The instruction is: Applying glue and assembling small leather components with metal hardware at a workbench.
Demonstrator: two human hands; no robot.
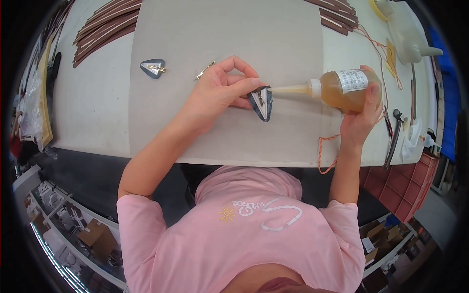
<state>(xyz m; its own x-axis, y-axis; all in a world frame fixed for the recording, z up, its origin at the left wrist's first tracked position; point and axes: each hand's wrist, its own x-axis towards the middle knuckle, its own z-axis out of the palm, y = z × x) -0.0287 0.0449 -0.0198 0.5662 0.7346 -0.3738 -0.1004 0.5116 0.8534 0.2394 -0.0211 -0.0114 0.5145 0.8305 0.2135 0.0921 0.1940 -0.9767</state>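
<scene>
My left hand (212, 95) pinches the top edge of a small dark blue triangular patch (267, 115) between thumb and fingers. The patch has a light inner triangle with a narrow metal clip on it, and its point hangs downward. In my right hand (359, 119) is a squeeze bottle (337, 90) of amber liquid, tilted sideways. Its long thin nozzle (290, 91) reaches left to the patch's upper edge; whether the tip touches cannot be seen. Beyond my left hand lies a loose gold metal clip (204, 71). A similar triangular patch with a clip (153, 68) rests farther left.
A grey sheet (171, 132) covers the middle of the white table (93, 107). Bundles of brown strips (107, 29) lie at the far side. At right are a white spouted bottle (408, 36), an orange cord (320, 146), a black-handled tool (394, 134) and a red crate (403, 188).
</scene>
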